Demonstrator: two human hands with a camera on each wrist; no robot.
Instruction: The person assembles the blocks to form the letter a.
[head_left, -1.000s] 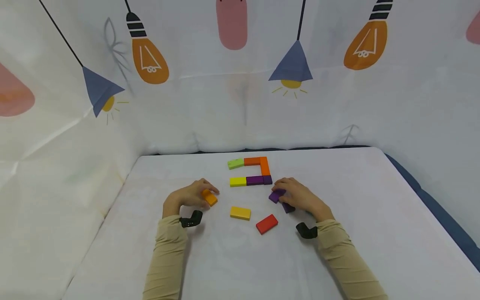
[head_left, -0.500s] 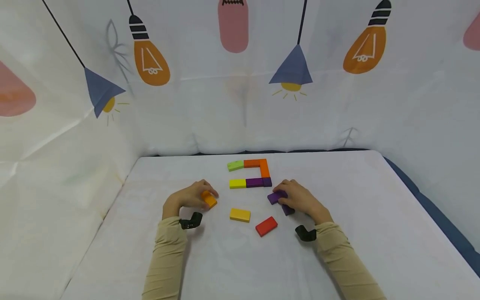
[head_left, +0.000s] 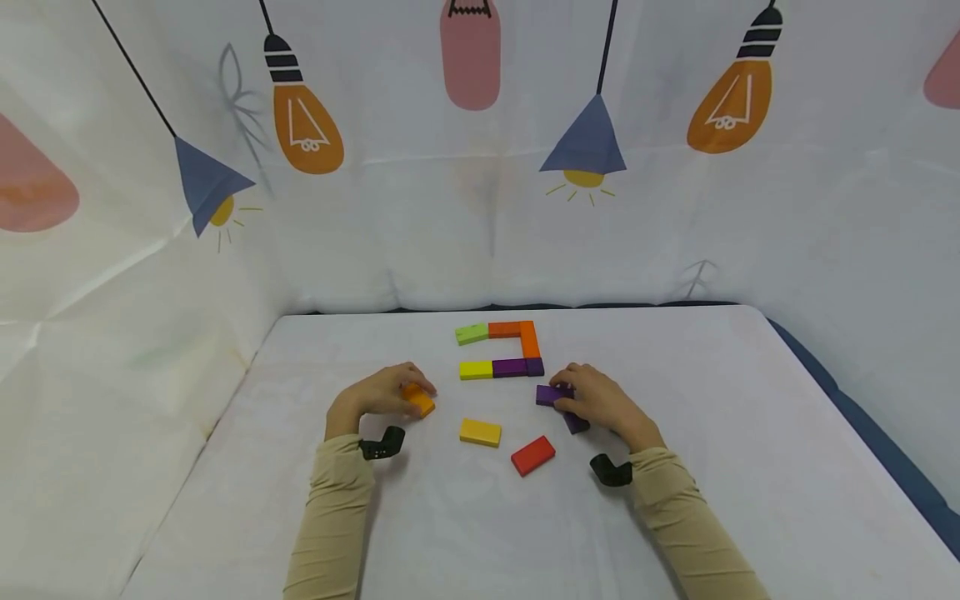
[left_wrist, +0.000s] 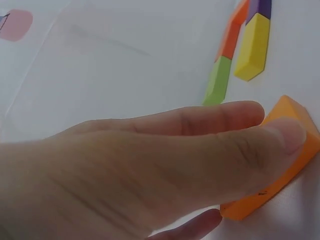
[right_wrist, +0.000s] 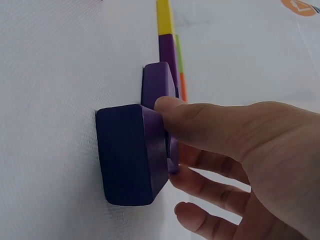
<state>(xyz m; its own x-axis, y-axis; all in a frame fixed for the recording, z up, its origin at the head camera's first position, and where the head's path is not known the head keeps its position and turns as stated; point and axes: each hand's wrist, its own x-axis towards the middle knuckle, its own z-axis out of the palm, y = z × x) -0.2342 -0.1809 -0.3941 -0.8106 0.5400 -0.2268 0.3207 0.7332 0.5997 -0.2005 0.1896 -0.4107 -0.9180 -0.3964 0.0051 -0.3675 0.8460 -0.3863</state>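
Purple block point(head_left: 548, 396) turned straighter
Right hand point(head_left: 603, 403) pinches it, nearly parallel to the yellow-purple row point(head_left: 510, 367) — left hand point(head_left: 377, 392) grips an orange block point(head_left: 422, 402).

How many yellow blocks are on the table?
2. One bright yellow block is farther back, touching a purple block; the other, a deeper yellow block, lies by itself, nearer, left of the red block.
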